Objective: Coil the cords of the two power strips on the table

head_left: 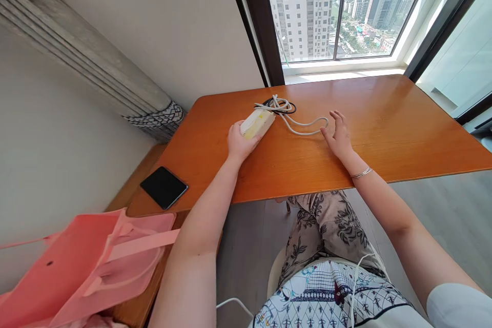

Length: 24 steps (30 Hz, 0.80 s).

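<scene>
My left hand [239, 144] is wrapped round the near end of an oblong white block [258, 122], yellowed on its side; it looks like a power strip, but no sockets show. At the block's far end lies a bundle of white cable [303, 124] and black cable [291, 107]. One loop of the white cable stretches right across the wooden table [369, 113]. Beside that loop's end, my right hand [339, 136] hovers or rests with its fingers apart; I cannot tell whether the thumb touches the cable.
A black tablet [164, 187] lies flat at the table's left side. Below it, a pink bag or holder [88, 261] stands on a lower wooden surface. A window [338, 15] is beyond the far edge, and a gathered grey curtain [96, 51] hangs at the left.
</scene>
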Tool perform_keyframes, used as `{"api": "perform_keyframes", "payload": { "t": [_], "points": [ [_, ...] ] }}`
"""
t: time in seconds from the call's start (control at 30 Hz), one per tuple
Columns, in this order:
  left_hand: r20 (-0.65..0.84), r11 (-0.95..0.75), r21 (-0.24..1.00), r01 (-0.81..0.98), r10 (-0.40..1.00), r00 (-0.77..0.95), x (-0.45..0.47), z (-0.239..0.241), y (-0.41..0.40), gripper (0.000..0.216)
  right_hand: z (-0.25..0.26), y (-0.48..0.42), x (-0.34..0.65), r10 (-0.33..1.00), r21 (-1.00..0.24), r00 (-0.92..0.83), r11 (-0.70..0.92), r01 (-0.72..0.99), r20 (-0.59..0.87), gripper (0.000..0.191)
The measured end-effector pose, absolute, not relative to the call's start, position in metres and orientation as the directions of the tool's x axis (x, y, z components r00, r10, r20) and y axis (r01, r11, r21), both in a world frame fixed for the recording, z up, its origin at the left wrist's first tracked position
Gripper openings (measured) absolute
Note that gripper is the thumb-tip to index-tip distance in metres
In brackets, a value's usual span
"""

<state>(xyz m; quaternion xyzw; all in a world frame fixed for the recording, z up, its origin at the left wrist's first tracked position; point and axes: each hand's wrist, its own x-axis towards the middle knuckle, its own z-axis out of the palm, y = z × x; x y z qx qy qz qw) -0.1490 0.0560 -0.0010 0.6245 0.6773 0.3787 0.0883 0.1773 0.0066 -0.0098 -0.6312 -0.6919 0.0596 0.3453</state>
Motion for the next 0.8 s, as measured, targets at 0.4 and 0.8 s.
{"api": "perform_keyframes", "payload": {
  "t": [0.4,0.8],
  "points": [
    [0.469,-0.347,0.498,0.795,0.879,0.090,-0.085,-0.015,0.042,0.065,0.002,0.002,0.180,0.921,-0.410,0.032,0.142,0.901,0.388,0.056],
    [0.494,-0.449,0.386,0.806,0.838,0.231,-0.083,-0.024,0.029,0.061,0.033,0.029,0.150,0.881,-0.157,-0.337,0.404,0.901,0.332,0.058]
  ]
}}
